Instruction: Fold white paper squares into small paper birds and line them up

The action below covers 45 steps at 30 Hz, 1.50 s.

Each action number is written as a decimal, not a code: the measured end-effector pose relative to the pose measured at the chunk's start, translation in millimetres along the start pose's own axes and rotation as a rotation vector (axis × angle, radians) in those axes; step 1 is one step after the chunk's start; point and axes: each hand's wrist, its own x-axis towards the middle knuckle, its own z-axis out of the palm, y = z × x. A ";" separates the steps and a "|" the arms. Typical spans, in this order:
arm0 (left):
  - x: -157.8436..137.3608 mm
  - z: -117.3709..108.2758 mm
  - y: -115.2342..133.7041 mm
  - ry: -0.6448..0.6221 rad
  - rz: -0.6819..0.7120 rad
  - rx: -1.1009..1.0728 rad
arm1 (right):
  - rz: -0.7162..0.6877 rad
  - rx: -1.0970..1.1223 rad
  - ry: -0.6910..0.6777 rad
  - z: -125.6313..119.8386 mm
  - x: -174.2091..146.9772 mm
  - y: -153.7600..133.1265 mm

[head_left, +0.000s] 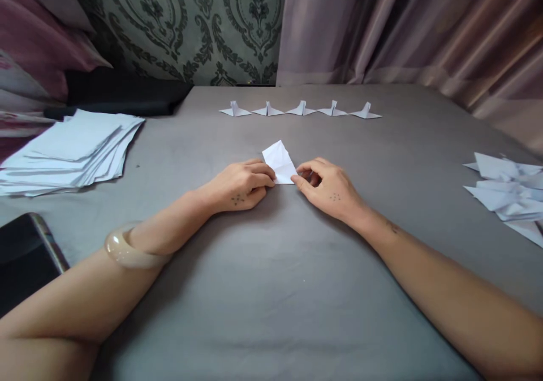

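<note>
A small folded sheet of white paper stands between my two hands over the middle of the grey cloth, its pointed top turned away from me. My left hand grips its lower left corner between thumb and fingers; that corner is hidden behind them. At the lower right corner, my right hand pinches the paper between thumb and curled fingertips. Faint creases run across the paper's face. A pale bangle sits on my left forearm.
Several folded paper birds stand in a row at the back. A stack of white paper lies at left, near a dark phone and a black folded item. More folded paper pieces lie heaped at right.
</note>
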 end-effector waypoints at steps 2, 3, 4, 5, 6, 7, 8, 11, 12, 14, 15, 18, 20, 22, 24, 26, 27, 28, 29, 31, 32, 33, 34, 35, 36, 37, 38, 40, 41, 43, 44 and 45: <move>0.4 0.0 -0.1 0.026 -0.004 -0.022 | -0.003 0.045 -0.013 0.2 1.7 -2.0; 0.9 -0.1 0.1 0.036 -0.006 -0.023 | 0.000 0.069 -0.025 0.3 2.3 -3.2; 1.5 -0.2 0.4 0.043 -0.008 -0.015 | 0.006 0.093 -0.043 0.4 2.8 -4.5; 2.1 -0.3 0.6 0.047 -0.010 -0.002 | 0.013 0.116 -0.061 0.5 3.0 -5.7; 2.7 -0.5 0.8 0.046 -0.013 0.015 | 0.018 0.136 -0.078 0.8 3.1 -6.8; 3.1 -0.7 0.8 0.040 -0.014 0.034 | 0.017 0.152 -0.094 1.0 3.0 -7.7; 3.4 -1.1 0.9 0.037 -0.011 0.056 | 0.005 0.161 -0.105 1.2 2.8 -8.2; 2.7 -3.1 2.5 0.137 -0.020 0.178 | -0.123 0.094 -0.070 0.5 1.8 -8.3; 2.1 -4.0 4.1 0.224 -0.049 0.245 | -0.194 0.018 -0.025 -0.5 1.3 -8.1; 0.8 -5.6 8.9 0.416 -0.123 0.394 | -0.338 -0.197 0.085 -3.1 0.2 -7.9; 0.4 -6.2 11.8 0.481 -0.145 0.461 | -0.402 -0.306 0.133 -4.5 -0.5 -8.0; 0.6 -6.5 18.9 0.428 -0.018 0.570 | -0.533 -0.516 0.187 -7.6 -3.6 -8.3; 1.8 -5.5 20.4 0.279 0.106 0.565 | -0.561 -0.552 0.161 -8.6 -6.9 -7.8; 3.3 -3.8 20.0 0.162 0.145 0.517 | -0.536 -0.530 0.102 -8.7 -11.1 -6.4; 4.5 -2.0 19.6 0.094 0.115 0.457 | -0.475 -0.468 0.037 -8.0 -15.9 -4.8; 5.5 -0.4 20.8 0.040 0.087 0.417 | -0.381 -0.399 -0.011 -6.4 -20.6 -3.8; 5.9 0.4 21.9 0.024 0.075 0.407 | -0.325 -0.371 -0.030 -5.5 -22.7 -4.0; 6.3 1.0 23.3 0.012 0.063 0.402 | -0.272 -0.346 -0.041 -4.8 -24.5 -4.6; 6.8 1.7 24.8 0.007 0.050 0.401 | -0.223 -0.326 -0.049 -4.1 -26.0 -5.5; 7.5 2.9 27.5 0.006 0.019 0.399 | -0.148 -0.305 -0.055 -3.4 -28.2 -8.3; 7.9 3.5 28.6 0.005 -0.001 0.394 | -0.124 -0.302 -0.055 -3.3 -29.0 -9.7; 8.2 3.9 29.5 0.005 -0.025 0.383 | -0.105 -0.302 -0.052 -3.2 -29.6 -11.1; 8.6 4.2 30.3 0.003 -0.052 0.368 | -0.089 -0.302 -0.049 -3.1 -30.0 -12.2; 8.9 4.4 31.0 0.002 -0.079 0.354 | -0.075 -0.300 -0.046 -3.0 -30.2 -13.0; 9.2 4.4 31.7 0.003 -0.104 0.340 | -0.062 -0.295 -0.042 -2.9 -30.2 -13.7; 9.6 4.5 32.4 0.007 -0.123 0.329 | -0.049 -0.288 -0.042 -2.6 -30.0 -14.1; 10.0 4.5 33.2 0.015 -0.137 0.320 | -0.035 -0.277 -0.042 -2.3 -29.5 -14.3; 10.9 4.8 35.0 0.037 -0.159 0.306 | -0.007 -0.250 -0.046 -1.6 -27.9 -14.3; 11.5 5.2 35.9 0.048 -0.173 0.299 | 0.007 -0.233 -0.048 -1.1 -26.9 -14.1; 13.3 6.5 37.4 0.059 -0.208 0.280 | 0.031 -0.198 -0.050 -0.1 -24.8 -13.4; 14.5 7.2 37.9 0.062 -0.232 0.269 | 0.041 -0.182 -0.049 0.4 -23.9 -12.8; 15.9 7.8 38.1 0.060 -0.259 0.255 | 0.051 -0.170 -0.049 0.8 -23.2 -12.3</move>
